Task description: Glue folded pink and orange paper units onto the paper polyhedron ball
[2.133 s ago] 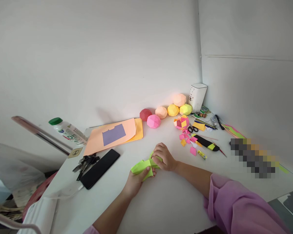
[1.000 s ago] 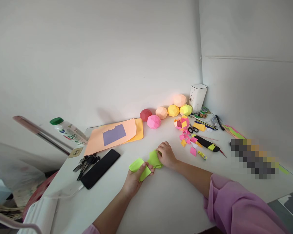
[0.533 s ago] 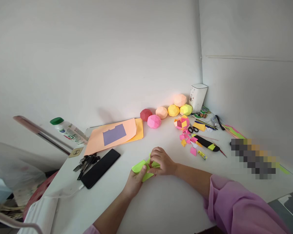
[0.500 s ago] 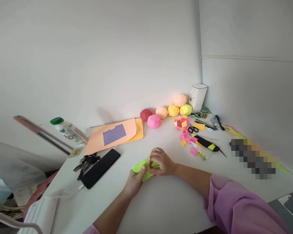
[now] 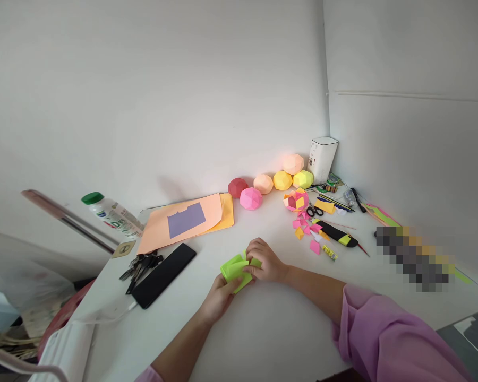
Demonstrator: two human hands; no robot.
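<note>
I have the bare left hand [image 5: 218, 298] angled up and inward at the end of its slanting forearm, thumb pressed along the near side of the curled lime-green paper [image 5: 235, 268], its other fingers mostly hidden underneath, gripping it. The bare right hand [image 5: 267, 263] lies opposite on my feed, back upward and knuckles arched, bent fingers and thumb pinching the paper's right side. Between both hands, the paper is over the flat white tabletop [image 5: 258, 339]; whether they touch, I cannot tell.
</note>
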